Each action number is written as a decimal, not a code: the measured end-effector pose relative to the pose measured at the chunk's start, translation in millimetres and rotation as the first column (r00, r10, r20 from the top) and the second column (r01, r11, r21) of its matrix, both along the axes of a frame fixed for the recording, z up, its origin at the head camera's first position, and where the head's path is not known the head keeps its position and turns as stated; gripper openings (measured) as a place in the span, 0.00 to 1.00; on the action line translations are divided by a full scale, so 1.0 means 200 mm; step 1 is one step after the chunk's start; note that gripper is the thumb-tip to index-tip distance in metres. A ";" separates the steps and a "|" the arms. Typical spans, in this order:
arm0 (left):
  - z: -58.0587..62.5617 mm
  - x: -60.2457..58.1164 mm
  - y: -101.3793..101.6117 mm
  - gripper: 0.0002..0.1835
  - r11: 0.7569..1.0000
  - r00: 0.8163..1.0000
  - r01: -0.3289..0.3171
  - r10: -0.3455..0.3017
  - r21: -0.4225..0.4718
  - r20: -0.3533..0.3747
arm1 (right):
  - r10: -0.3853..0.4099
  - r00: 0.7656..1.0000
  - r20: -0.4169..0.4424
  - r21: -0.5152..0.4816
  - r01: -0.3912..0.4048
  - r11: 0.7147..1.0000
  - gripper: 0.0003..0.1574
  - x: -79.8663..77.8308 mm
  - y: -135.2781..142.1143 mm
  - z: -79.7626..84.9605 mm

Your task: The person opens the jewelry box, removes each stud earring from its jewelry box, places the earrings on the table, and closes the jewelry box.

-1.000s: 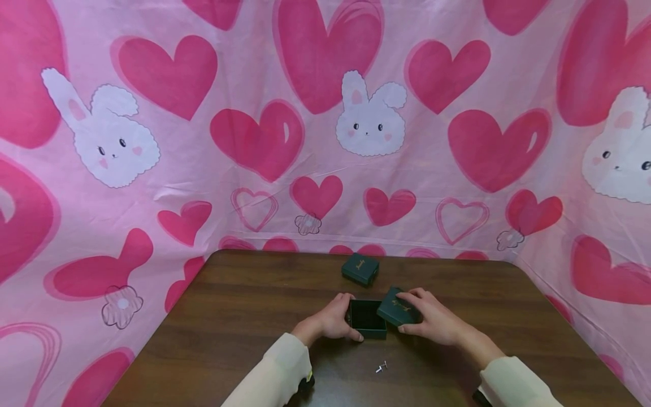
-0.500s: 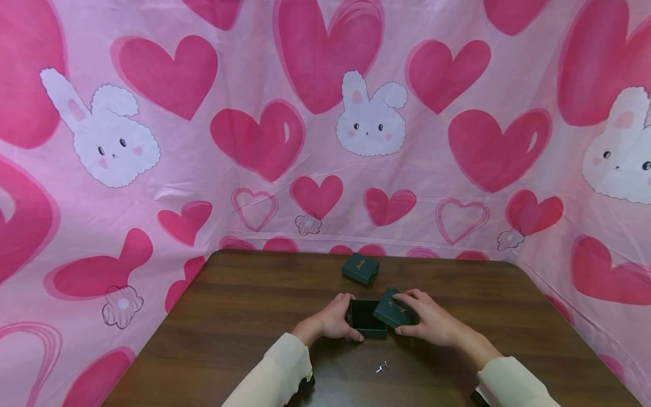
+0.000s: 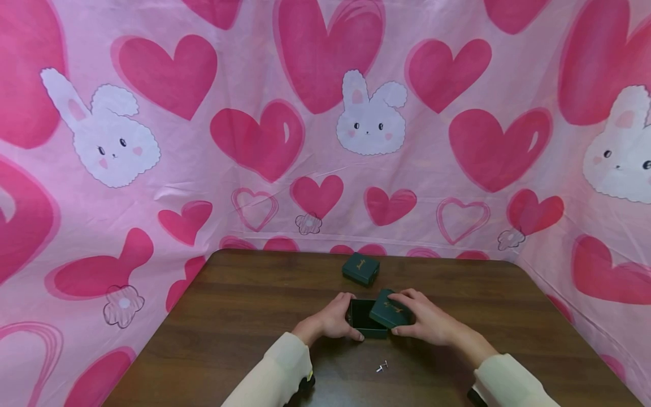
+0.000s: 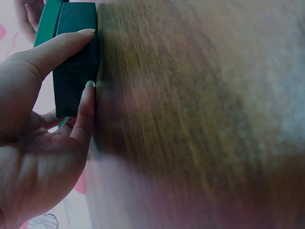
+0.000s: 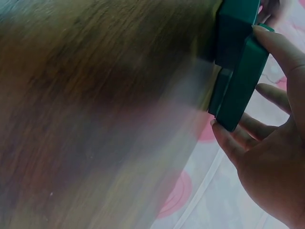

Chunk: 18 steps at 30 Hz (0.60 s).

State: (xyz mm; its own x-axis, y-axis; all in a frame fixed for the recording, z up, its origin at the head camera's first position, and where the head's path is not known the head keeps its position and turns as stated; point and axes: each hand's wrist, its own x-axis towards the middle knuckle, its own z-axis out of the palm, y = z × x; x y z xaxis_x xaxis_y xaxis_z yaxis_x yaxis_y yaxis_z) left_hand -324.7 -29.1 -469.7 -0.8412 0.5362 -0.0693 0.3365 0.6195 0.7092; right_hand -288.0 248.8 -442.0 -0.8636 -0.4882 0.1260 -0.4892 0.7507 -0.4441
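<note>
My left hand grips the left side of a dark green box base, thumb along its near wall. The base stands on the table, its dark inside partly showing. With my right hand I hold the matching green lid, gold lettering upward, thumb and fingers on opposite edges. The lid sits turned at an angle and overlaps the base's right part. In the left wrist view, my thumb and fingers touch the base's wall. The right wrist view shows the tilted lid in my fingers, against the base.
A second green box with gold lettering, its lid on, stands behind the hands. Small silver metal pieces lie on the brown wooden table in front of the base. A pink cloth with hearts and rabbits surrounds the table.
My right hand has brought the lid a little to the left, so it covers more of the base. The left hand and base have stayed put.
</note>
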 end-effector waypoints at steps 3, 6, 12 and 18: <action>0.00 0.00 0.00 0.44 1.000 1.000 0.001 -0.001 0.002 0.004 | 0.008 1.000 0.008 -0.006 -0.008 1.000 0.47 0.00 -0.01 0.00; 0.01 0.00 0.00 0.44 1.000 1.000 0.003 -0.003 0.002 0.003 | 0.013 1.000 0.014 -0.008 -0.013 1.000 0.46 -0.01 -0.02 0.00; 0.01 0.00 -0.01 0.44 1.000 1.000 0.005 -0.005 0.001 -0.002 | 0.032 0.999 0.034 -0.020 -0.032 0.999 0.46 -0.02 -0.04 0.01; 0.01 0.00 -0.01 0.45 1.000 1.000 0.004 -0.004 0.007 0.002 | 0.038 0.997 0.069 -0.021 -0.036 0.999 0.45 -0.03 -0.07 0.02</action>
State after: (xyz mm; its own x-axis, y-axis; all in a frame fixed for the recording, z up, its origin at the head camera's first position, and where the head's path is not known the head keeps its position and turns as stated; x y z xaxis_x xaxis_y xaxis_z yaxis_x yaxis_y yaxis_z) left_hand -324.4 -30.8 -467.2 -0.8388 0.5402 -0.0678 0.3373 0.6134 0.7142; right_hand -293.1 235.7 -437.9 -0.8519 -0.5180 0.0765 -0.4840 0.7232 -0.4927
